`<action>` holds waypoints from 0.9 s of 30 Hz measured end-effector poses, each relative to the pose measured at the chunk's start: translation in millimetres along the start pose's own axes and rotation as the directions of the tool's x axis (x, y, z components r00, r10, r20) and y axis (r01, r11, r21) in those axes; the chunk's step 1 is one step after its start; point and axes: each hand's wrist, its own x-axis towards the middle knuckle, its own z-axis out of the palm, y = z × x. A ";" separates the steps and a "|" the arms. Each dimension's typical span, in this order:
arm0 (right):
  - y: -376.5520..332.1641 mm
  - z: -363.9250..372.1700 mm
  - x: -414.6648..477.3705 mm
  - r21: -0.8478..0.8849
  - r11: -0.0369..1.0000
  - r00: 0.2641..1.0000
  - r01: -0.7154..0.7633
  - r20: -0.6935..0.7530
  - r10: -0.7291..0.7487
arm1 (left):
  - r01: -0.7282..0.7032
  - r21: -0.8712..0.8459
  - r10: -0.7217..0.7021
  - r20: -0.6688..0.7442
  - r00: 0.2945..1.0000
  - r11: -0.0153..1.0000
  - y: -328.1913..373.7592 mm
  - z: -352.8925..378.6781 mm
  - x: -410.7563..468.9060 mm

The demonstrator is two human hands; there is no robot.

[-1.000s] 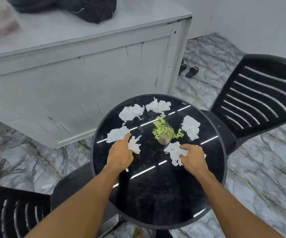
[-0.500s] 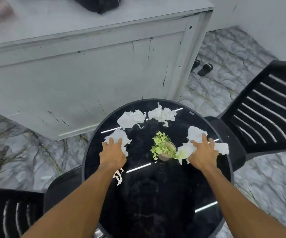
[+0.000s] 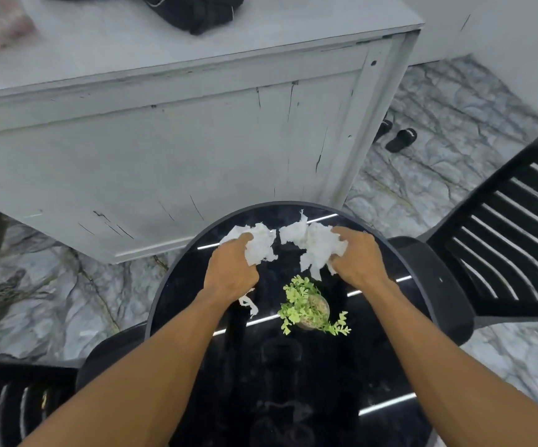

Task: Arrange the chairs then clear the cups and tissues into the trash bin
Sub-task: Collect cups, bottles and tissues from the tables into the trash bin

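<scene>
Two bunches of crumpled white tissues are gripped at the far edge of the round black bench (image 3: 177, 295). The left hand (image 3: 230, 274) is closed on the left bunch of tissues (image 3: 259, 245), with a loose strip (image 3: 249, 305) hanging below the wrist; the right hand (image 3: 359, 261) is clamped on the right bunch of tissues (image 3: 312, 248). A small potted plant (image 3: 309, 308) stands just beside both wrists, nearer the person. Two black chairs are seen, one at the right (image 3: 512, 240) and one at the lower left (image 3: 9, 408). No cups and no trash bin are in view.

Judged from here, the dangling strip could be dropped on the bench or the floor when the left hand is lifted, since it is barely held. The plant could be knocked over if the wrists are drawn straight back. Thin tissue could also be torn if dragged across the surface.
</scene>
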 end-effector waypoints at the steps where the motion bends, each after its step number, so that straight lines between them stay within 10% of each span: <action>1: -5.1 2.4 8.1 -0.031 0.999 0.999 0.040 0.004 -0.040 | -0.002 0.020 0.002 0.018 1.000 1.000 1.0 2.4 6.9; 12: -8.6 53.9 66.1 -0.448 0.805 0.884 0.388 0.428 -0.188 | -0.029 0.251 -0.019 0.190 0.982 0.968 -14.6 43.0 45.1; 27: -151.8 54.5 15.4 -0.052 0.938 0.888 0.342 0.344 -0.305 | 0.045 -0.224 -0.076 -0.132 0.988 0.973 -42.2 -42.8 -10.8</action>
